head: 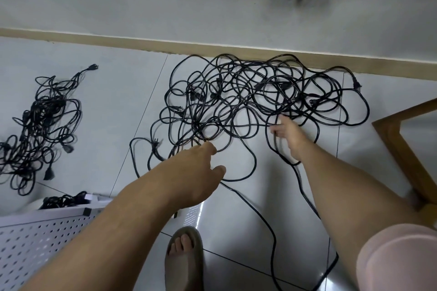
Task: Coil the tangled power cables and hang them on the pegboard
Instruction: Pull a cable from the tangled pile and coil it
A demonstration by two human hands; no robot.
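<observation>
— Where are the cables, seen from your fingers?

— The tangle of black power cables (pixel 255 99) lies on the floor (pixel 132 106), under and beyond both my hands. Its far edge runs along the baseboard (pixel 212 49). Its near edge ends in loose loops just around my fingers.

— And the fingers themselves?

— On my left hand (pixel 201 170) the forefinger (pixel 209 147) and the thumb stand apart, and the forefinger tip is at a loop on the near edge. The other fingers are hidden under the hand, so I cannot tell if they hold a strand. My right hand (pixel 290 134) reaches into the right part of the heap. Its fingers (pixel 281 121) are blurred at a strand, and I cannot tell if they grip it.

— What room is there for moving?

— Between my two hands there is tile with only a few single loops on it. To the left of my left fingers a wide strip of bare tile separates this heap from a second tangle (pixel 40 125), well apart. To the right of my right fingers the corner of a wooden frame (pixel 402 146) stands near the edge of the heap. Nearer to me than the left fingers, and to their left, is the white pegboard (pixel 35 241). One long cable (pixel 275 243) runs from under my left hand back toward me, past my sandal (pixel 184 257).
</observation>
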